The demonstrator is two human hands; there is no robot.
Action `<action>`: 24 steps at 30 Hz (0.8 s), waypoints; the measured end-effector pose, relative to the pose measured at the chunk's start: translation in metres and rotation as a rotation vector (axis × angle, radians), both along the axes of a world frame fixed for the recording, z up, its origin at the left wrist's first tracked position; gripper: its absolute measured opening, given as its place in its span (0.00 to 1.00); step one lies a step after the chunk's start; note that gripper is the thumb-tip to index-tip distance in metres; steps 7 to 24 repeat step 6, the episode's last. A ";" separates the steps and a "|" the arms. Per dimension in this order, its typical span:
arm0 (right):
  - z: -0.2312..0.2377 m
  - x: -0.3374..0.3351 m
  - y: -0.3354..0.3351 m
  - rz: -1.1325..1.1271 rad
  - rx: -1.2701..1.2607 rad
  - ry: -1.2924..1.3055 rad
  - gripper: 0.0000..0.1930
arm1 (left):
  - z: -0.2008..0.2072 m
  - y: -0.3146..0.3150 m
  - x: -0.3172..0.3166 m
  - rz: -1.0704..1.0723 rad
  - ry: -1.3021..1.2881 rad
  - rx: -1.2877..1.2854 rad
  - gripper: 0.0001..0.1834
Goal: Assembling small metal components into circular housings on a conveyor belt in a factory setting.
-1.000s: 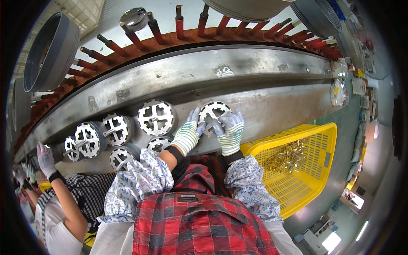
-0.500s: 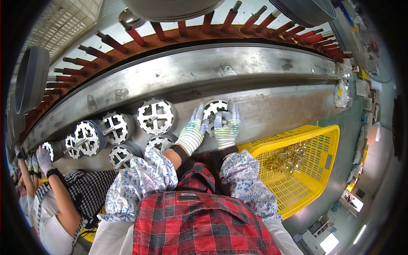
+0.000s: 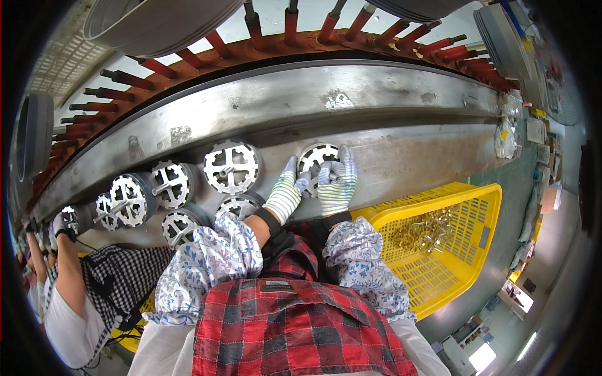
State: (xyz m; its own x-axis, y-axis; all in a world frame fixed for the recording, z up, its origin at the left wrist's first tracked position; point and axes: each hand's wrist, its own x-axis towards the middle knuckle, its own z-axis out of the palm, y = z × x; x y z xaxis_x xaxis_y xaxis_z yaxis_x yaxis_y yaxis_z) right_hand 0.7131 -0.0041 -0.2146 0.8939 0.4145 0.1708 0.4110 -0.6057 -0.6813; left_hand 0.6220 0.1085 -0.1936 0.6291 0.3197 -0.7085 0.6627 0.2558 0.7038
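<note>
Both my hands, in striped work gloves, are on a round white slotted part [image 3: 317, 154] that lies on the metal bench. My left hand [image 3: 286, 191] grips its left side, with the thumb near the central stem. My right hand [image 3: 336, 188] closes on it from the right, its bent fingers over the middle and one finger stretched along the rim. Anything small between the fingertips is hidden. To the left stands a similar spoked part [image 3: 231, 168] with a stem at its centre. Another spoked part [image 3: 241, 207] sits below it, partly behind my left sleeve.
A yellow slotted basket [image 3: 467, 276] at my right holds small brass-coloured pieces [image 3: 423, 232]. Beyond the metal ledge [image 3: 263, 94] runs a red track with upright pins [image 3: 291, 28] and a large grey drum [image 3: 150, 28]. A co-worker's gloved hand [image 3: 61, 225] reaches in at far left.
The pins and grey drums beyond the ledge have shifted leftward. The co-worker's hand and arm have moved a little left. My hands stay on the same part, the right fingers slightly shifted.
</note>
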 end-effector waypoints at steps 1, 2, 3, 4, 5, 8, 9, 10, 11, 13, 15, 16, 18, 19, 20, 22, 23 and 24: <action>0.001 0.000 -0.001 0.002 -0.012 -0.005 0.06 | 0.000 -0.001 0.000 0.007 0.014 -0.046 0.35; 0.001 0.000 -0.002 0.004 -0.025 -0.010 0.06 | 0.001 -0.001 -0.001 0.015 0.027 -0.092 0.35; 0.002 -0.001 -0.002 0.010 -0.027 -0.005 0.06 | -0.001 -0.002 -0.004 0.021 0.031 -0.094 0.35; 0.001 -0.001 -0.001 0.004 -0.019 -0.004 0.06 | -0.008 -0.003 -0.007 0.010 -0.010 -0.019 0.35; 0.001 -0.002 0.000 -0.002 -0.011 -0.004 0.06 | -0.015 -0.005 -0.010 -0.001 -0.051 0.057 0.36; 0.002 -0.003 0.000 0.004 -0.003 0.012 0.06 | -0.021 -0.006 -0.015 0.007 -0.050 0.057 0.36; 0.002 -0.003 0.000 0.004 -0.003 0.012 0.06 | -0.021 -0.006 -0.015 0.007 -0.050 0.057 0.36; 0.002 -0.003 0.000 0.004 -0.003 0.012 0.06 | -0.021 -0.006 -0.015 0.007 -0.050 0.057 0.36; 0.002 -0.003 0.000 0.004 -0.003 0.012 0.06 | -0.021 -0.006 -0.015 0.007 -0.050 0.057 0.36; 0.002 -0.003 0.000 0.004 -0.003 0.012 0.06 | -0.021 -0.006 -0.015 0.007 -0.050 0.057 0.36; 0.002 -0.003 0.000 0.004 -0.003 0.012 0.06 | -0.021 -0.006 -0.015 0.007 -0.050 0.057 0.36; 0.002 -0.003 0.000 0.004 -0.003 0.012 0.06 | -0.021 -0.006 -0.015 0.007 -0.050 0.057 0.36; 0.002 -0.003 0.000 0.004 -0.003 0.012 0.06 | -0.021 -0.006 -0.015 0.007 -0.050 0.057 0.36; 0.002 -0.003 0.000 0.004 -0.003 0.012 0.06 | -0.021 -0.006 -0.015 0.007 -0.050 0.057 0.36; 0.002 -0.003 0.000 0.004 -0.003 0.012 0.06 | -0.021 -0.006 -0.015 0.007 -0.050 0.057 0.36; 0.002 -0.003 0.000 0.004 -0.003 0.012 0.06 | -0.021 -0.006 -0.015 0.007 -0.050 0.057 0.36; 0.002 -0.003 0.000 0.004 -0.003 0.012 0.06 | -0.021 -0.006 -0.015 0.007 -0.050 0.057 0.36; 0.002 -0.003 0.000 0.004 -0.003 0.012 0.06 | -0.021 -0.006 -0.015 0.007 -0.050 0.057 0.36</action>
